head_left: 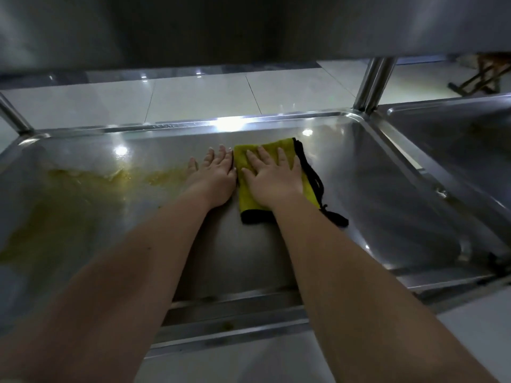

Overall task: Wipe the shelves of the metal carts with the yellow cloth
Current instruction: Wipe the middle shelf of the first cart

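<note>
Yellow cloth (247, 200) lay folded on the shelf (373, 189), right of the stain (83, 183); right hand (272, 181) pressed it, fingers straight; left hand (215, 178) lay flat between them; seemingly soft, best driven under a palm

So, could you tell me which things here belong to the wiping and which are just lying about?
Job: yellow black-edged cloth under the right hand; left hand flat beside it; steel cart shelf with yellowish smear; neighbouring steel cart shelf.
Lying about: dark folding wooden frame on the tiled floor.
</note>
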`<state>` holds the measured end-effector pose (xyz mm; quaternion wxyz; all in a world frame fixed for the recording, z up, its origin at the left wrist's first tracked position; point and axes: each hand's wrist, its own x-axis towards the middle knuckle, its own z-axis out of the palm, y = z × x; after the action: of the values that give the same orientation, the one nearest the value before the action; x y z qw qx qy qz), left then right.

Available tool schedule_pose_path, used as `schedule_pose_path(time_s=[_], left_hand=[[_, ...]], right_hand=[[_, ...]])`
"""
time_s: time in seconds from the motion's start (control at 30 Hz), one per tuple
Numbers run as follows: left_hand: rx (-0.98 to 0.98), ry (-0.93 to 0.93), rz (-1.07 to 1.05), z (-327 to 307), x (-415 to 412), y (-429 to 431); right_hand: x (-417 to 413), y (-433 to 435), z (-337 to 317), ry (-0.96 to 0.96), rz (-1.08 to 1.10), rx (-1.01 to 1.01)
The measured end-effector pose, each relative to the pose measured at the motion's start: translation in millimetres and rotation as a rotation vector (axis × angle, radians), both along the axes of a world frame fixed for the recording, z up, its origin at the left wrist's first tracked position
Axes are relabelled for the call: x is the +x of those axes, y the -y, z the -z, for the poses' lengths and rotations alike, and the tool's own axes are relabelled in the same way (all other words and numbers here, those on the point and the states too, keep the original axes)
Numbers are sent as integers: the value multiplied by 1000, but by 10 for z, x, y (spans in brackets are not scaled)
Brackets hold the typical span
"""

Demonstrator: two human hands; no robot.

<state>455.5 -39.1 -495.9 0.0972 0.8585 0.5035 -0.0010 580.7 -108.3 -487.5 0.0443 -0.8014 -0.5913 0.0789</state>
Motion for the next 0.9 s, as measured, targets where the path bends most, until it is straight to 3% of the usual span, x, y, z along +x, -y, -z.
schedule_pose_path(time_s=[0.13,0.23,0.33,0.53,0.7,0.9], left_hand=[[-50,8,55,-118,-257,-183],[13,-92,-11,-137,-789,-408],[27,-70,-72,-55,-1186,-462],[33,-24,-56,-9,-1222,-456],[20,-17,-53,-16,-1210,-432],[17,-6,-97,-2,-1226,-477]], right_hand=[[71,6,9,-8,33,-11],[53,-10,26,-1,39,-16],[45,-12,24,2,49,-22],[22,-21,-3,1,60,-41],[-401,-264,-15,2,225,-51],[-1294,-670,-22,-29,-88,-36]])
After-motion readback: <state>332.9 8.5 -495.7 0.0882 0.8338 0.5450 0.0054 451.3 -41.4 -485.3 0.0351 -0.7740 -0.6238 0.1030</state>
